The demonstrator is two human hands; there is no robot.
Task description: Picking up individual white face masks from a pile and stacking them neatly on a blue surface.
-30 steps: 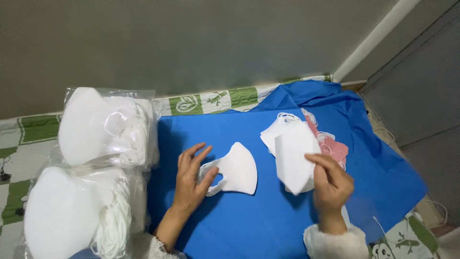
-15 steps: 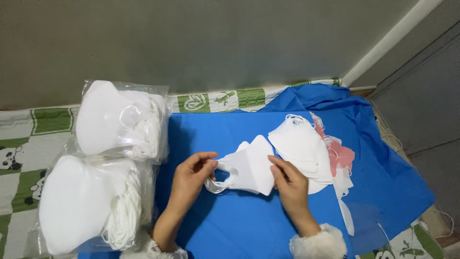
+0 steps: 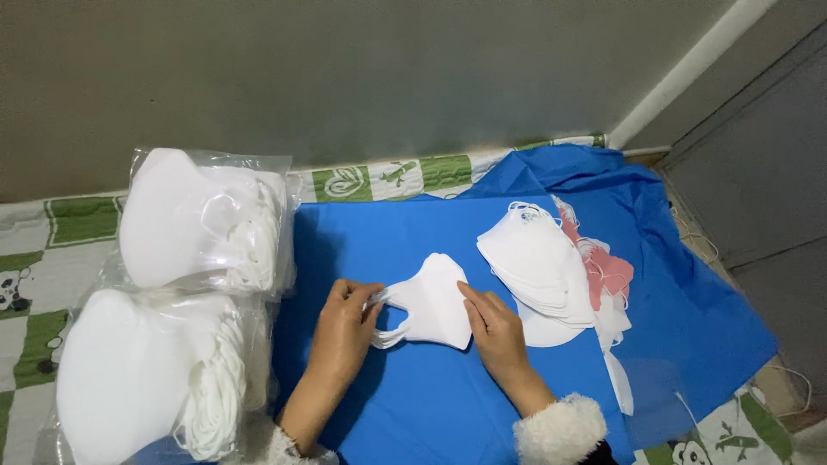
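A white folded face mask [image 3: 433,301] lies on a blue cloth [image 3: 379,241] in the middle of the view. My left hand [image 3: 343,331] pinches the mask's ear loops at its left edge. My right hand [image 3: 493,325] presses flat on the mask's right edge, fingers together. A fanned stack of white masks [image 3: 538,263] sits just right of my right hand, with a few pink masks [image 3: 610,269] under its far side.
Two clear plastic bags of white masks lie at the left, the far bag [image 3: 202,220] and the near bag [image 3: 138,375]. A green and white patterned sheet [image 3: 52,258] lies under everything. A wall runs along the back; a grey panel [image 3: 758,172] stands at the right.
My right hand laid the mask it held onto the right stack, then came over to the middle mask. My left hand shifted to the ear loops.
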